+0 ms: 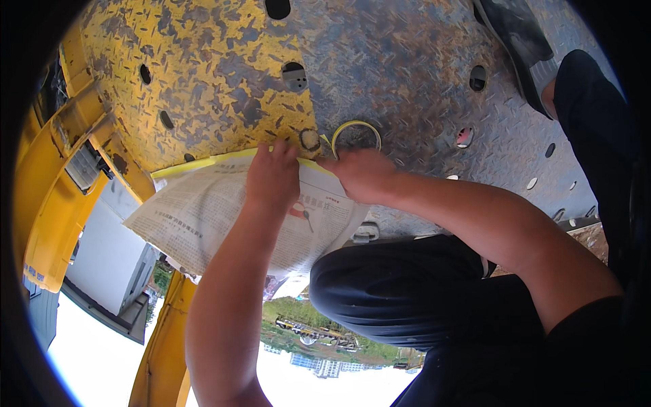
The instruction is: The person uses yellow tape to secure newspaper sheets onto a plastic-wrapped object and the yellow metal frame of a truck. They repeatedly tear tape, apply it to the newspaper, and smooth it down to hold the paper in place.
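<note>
A sheet of newspaper (218,213) has yellow tape (196,165) along its upper edge, which lies against a worn metal tread plate (239,91). My left hand (274,173) rests on this taped edge with its fingers bent; whether it pinches or only presses is hidden. Just right of it, my right hand (363,175) holds a roll of yellow masking tape (356,123), the ring standing out beyond the fingers. A short bit of tape shows at the ring's left side. The thumb or a finger of my right hand touches the newspaper's taped edge.
The plate has several oval holes and patchy yellow paint. Yellow machine beams (56,147) stand at left, with a lamp (83,168) among them. My bent knee (351,274) is below the right hand, near a metal loop (366,232). A shoe (519,51) is at upper right.
</note>
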`<control>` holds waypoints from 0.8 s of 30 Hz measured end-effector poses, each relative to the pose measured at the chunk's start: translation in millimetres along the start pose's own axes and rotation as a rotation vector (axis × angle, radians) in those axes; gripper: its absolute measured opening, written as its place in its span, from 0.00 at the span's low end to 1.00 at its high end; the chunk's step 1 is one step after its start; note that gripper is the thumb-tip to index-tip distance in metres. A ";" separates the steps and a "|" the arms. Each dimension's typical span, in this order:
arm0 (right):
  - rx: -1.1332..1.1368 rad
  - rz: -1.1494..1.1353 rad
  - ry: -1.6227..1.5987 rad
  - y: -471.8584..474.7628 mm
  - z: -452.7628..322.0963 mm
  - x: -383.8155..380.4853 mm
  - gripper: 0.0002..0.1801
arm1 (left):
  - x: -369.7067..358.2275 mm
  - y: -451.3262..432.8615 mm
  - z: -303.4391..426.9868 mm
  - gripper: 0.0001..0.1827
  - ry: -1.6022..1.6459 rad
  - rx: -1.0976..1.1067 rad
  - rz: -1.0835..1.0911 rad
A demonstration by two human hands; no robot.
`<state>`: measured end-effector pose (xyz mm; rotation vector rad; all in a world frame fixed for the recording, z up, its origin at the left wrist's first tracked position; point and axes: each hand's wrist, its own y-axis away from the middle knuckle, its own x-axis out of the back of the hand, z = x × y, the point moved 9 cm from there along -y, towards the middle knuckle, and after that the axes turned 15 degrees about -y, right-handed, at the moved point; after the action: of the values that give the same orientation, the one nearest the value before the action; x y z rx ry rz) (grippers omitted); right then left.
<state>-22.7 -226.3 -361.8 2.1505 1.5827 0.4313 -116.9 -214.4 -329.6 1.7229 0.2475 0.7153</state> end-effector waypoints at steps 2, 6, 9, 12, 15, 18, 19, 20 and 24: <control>-0.005 -0.055 -0.034 -2.0 -1.5 -1.2 0.28 | -1.6 -3.8 -2.4 0.19 0.122 0.011 -0.035; -0.064 -0.063 -0.021 -7.5 -6.3 5.4 0.25 | 5.9 2.2 -4.1 0.18 0.237 0.020 0.031; -0.112 0.076 -0.069 6.4 -8.4 1.6 0.25 | 4.5 6.9 -5.2 0.18 0.247 -0.005 -0.012; -0.118 0.056 -0.101 10.8 -5.3 -11.2 0.25 | 0.7 5.7 -5.5 0.20 0.257 0.008 -0.072; -0.088 -0.012 -0.165 9.1 -7.2 -5.9 0.25 | 4.5 6.4 -9.7 0.12 0.267 0.072 0.101; 0.016 0.108 -0.088 3.0 -17.5 19.8 0.22 | -0.3 2.2 -8.6 0.12 0.214 0.084 0.066; 0.039 0.111 -0.062 -1.9 -19.2 22.7 0.21 | -1.9 1.5 -8.0 0.13 0.226 0.088 0.068; 0.062 0.114 -0.035 -8.0 -22.0 25.0 0.20 | -4.7 0.7 -6.8 0.13 0.237 0.091 0.069; 0.060 0.033 0.067 -23.5 -21.5 10.6 0.16 | -2.5 -3.0 -8.5 0.14 0.261 0.089 0.049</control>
<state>-49.4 -206.8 -355.6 2.2313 1.6180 0.4768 -123.1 -208.0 -332.2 1.7229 0.4236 0.9788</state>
